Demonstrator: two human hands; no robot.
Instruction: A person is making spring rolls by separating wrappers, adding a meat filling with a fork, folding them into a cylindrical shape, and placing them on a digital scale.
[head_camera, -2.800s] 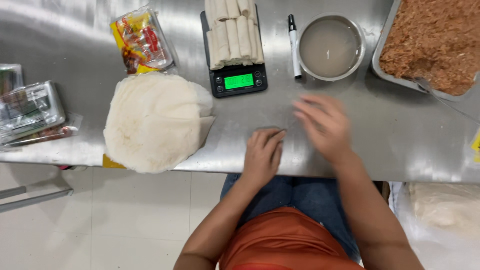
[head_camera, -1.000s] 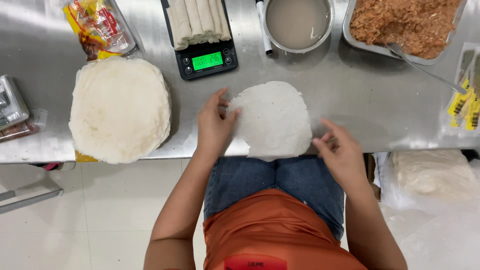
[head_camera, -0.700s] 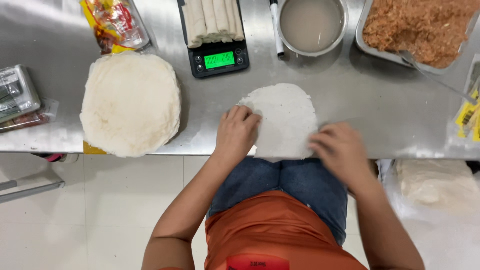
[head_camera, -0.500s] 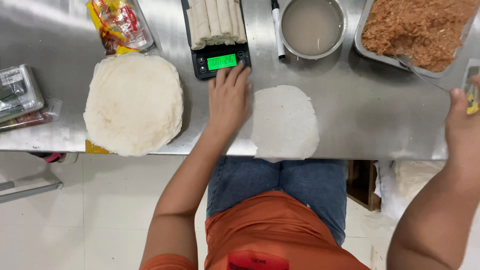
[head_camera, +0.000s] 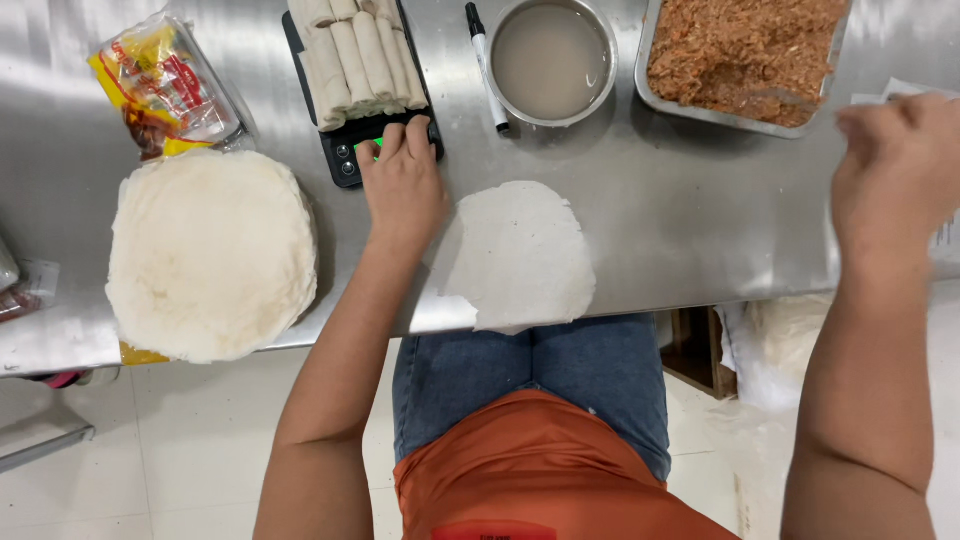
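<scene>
One round wrapper (head_camera: 520, 255) lies flat and unfilled on the steel table (head_camera: 680, 230), at its near edge. The left hand (head_camera: 402, 180) rests open-fingered on the black scale (head_camera: 345, 160) (finished rolls (head_camera: 352, 55) stacked there); the right hand (head_camera: 895, 165), blurred, grip unclear, hovers near the tray of filling (head_camera: 745, 55). Filling and rolling remain.

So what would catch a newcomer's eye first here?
Probably the big stack of white wrappers at the table's left edge and the single wrapper lying in front of the person. The left hand rests on the black scale stacked with finished rolls.
</scene>
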